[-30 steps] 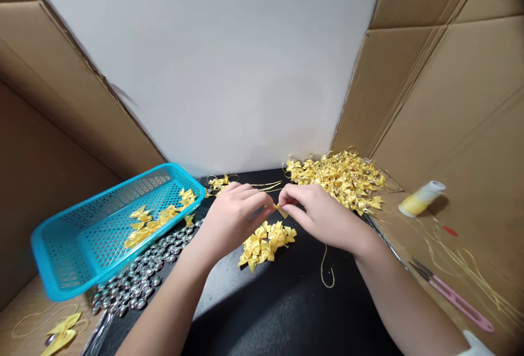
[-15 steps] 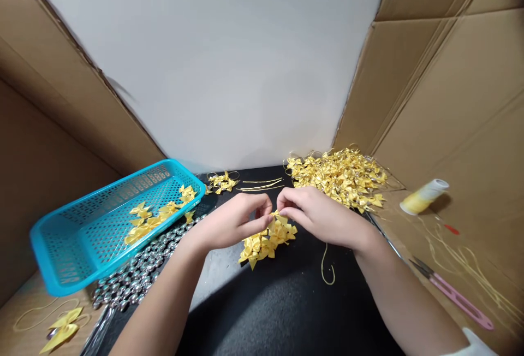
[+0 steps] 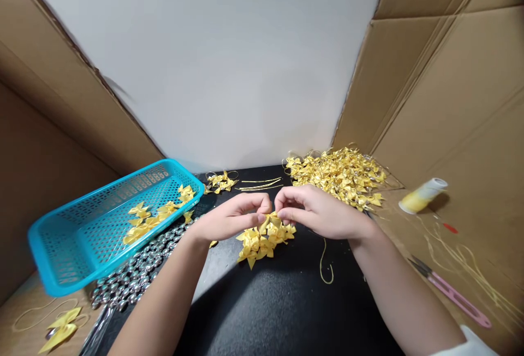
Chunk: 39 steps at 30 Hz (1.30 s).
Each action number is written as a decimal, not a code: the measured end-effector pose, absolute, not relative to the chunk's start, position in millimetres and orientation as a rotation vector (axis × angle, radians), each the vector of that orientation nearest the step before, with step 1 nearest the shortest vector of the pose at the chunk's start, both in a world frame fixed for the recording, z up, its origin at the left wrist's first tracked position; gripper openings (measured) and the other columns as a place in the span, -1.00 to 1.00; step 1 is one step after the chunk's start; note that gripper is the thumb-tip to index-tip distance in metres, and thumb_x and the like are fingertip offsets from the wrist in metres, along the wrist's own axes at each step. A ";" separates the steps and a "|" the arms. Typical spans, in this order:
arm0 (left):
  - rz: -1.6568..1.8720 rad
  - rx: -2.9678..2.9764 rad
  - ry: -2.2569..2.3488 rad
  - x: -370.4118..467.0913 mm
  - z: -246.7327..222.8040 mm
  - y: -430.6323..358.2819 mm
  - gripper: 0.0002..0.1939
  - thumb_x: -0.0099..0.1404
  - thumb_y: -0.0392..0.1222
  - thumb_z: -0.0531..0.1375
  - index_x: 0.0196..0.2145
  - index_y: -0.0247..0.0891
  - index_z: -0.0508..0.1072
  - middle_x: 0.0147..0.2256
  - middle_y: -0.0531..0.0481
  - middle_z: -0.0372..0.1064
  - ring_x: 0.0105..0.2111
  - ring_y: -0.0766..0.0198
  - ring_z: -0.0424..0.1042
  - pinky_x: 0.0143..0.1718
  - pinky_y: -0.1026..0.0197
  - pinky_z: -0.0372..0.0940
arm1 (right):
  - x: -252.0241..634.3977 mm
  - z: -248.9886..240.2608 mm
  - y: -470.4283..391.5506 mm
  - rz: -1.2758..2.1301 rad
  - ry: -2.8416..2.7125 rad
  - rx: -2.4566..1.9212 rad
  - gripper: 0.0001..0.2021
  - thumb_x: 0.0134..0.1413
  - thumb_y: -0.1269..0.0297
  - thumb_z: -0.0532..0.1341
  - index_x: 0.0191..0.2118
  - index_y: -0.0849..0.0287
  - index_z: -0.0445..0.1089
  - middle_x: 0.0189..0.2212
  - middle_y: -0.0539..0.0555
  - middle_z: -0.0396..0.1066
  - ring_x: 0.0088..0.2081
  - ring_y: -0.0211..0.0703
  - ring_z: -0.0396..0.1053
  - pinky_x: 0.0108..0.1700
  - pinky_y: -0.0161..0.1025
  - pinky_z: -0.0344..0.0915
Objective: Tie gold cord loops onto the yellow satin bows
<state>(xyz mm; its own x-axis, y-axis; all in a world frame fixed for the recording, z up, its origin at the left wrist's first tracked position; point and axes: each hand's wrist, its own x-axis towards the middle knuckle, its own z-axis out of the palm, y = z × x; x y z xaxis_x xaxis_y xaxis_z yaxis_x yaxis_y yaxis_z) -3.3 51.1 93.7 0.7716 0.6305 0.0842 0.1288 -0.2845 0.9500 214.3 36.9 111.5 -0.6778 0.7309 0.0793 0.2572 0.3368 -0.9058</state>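
Observation:
Between my two hands is a yellow ribbon bow, pinched at its edges just above a small heap of similar bows on the black mat. My left hand grips its left side between thumb and bent fingers. On the other side, my right hand has thumb and forefinger closed on the bow's right edge. A loose yellow cord curls on the mat below my right wrist. Whether a cord or bead is in the bow is too small to tell.
At left stands a blue basket with some bows, beside many silvery beads. A large pile of corded bows lies at back right. Cut cords lie behind my hands. Rightward are a thread spool and pink-handled snips.
The held bow now shows more fully between my fingertips, its loops spread wider. My hands have barely shifted, and the view has moved slightly.

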 end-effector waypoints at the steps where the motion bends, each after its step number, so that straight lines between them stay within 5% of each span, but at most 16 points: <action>1: 0.558 1.810 0.579 -2.3 92.7 51.1 -0.66 0.31 0.00 0.12 -0.48 -0.22 0.11 -0.51 0.16 -0.01 -0.50 0.38 -0.03 -0.46 0.30 0.02 | 214.0 111.1 37.1 1.317 -2.119 -0.858 -0.90 0.19 0.41 0.15 -0.37 0.19 0.30 -0.49 -0.07 0.33 -0.45 -0.35 0.23 -0.38 -0.36 0.18; 10: 0.571 1.783 0.651 -3.1 84.6 51.9 -0.56 0.26 0.04 0.19 -0.52 -0.20 0.01 -0.51 0.16 -0.04 -0.51 0.39 -0.03 -0.48 0.30 0.02 | 213.0 109.1 38.9 1.294 -2.127 -0.864 -0.90 0.18 0.41 0.15 -0.38 0.18 0.29 -0.50 -0.08 0.29 -0.46 -0.34 0.22 -0.39 -0.34 0.17; 19: 0.911 1.651 0.759 -3.3 64.5 49.4 -0.72 0.21 -0.10 0.28 -0.41 -0.24 0.22 -0.45 0.11 0.23 -0.46 0.39 0.25 -0.40 0.31 0.21 | 211.2 104.7 45.8 1.198 -2.211 -0.951 -0.96 0.15 0.37 0.17 -0.28 0.20 0.34 -0.48 -0.04 0.36 -0.42 -0.29 0.30 -0.35 -0.31 0.23; 23: 0.961 1.757 1.127 -33.2 39.7 29.8 -0.76 0.22 -0.04 0.24 -0.37 -0.24 0.30 -0.45 0.07 0.32 -0.45 0.33 0.34 -0.37 0.26 0.25 | 215.2 92.2 48.6 1.091 -2.174 -1.028 -0.75 0.16 0.30 0.19 -0.04 0.21 0.33 -0.43 -0.03 0.39 -0.41 -0.28 0.32 -0.32 -0.29 0.27; 29: 0.897 1.947 2.068 -96.7 -10.8 -21.7 -0.80 0.20 -0.01 0.16 -0.36 -0.19 0.35 -0.45 0.02 0.49 -0.46 0.19 0.45 -0.37 0.21 0.27 | 223.1 27.0 27.8 0.688 -2.332 -1.276 -0.92 0.12 0.40 0.23 -0.25 0.19 0.46 -0.38 0.01 0.43 -0.33 -0.22 0.36 -0.22 -0.25 0.28; 34: 0.947 1.940 2.318 -107.1 -22.3 -31.2 -0.81 0.19 -0.01 0.13 -0.38 -0.18 0.37 -0.39 -0.09 0.51 -0.35 0.03 0.44 -0.31 0.12 0.22 | 227.9 -17.6 10.0 0.424 -2.256 -1.455 -0.78 0.13 0.38 0.24 -0.09 0.19 0.46 -0.10 0.21 0.41 0.00 0.08 0.27 0.01 0.02 0.16; 39: 1.007 1.966 2.399 -103.5 -23.9 -24.4 -0.82 0.17 -0.04 0.12 -0.42 -0.19 0.37 -0.32 -0.15 0.49 -0.23 -0.06 0.37 -0.16 0.03 0.18 | 227.9 -30.6 10.3 0.347 -2.254 -1.396 -0.82 0.17 0.29 0.23 -0.13 0.11 0.51 -0.06 0.18 0.40 0.03 0.09 0.22 0.05 0.02 0.08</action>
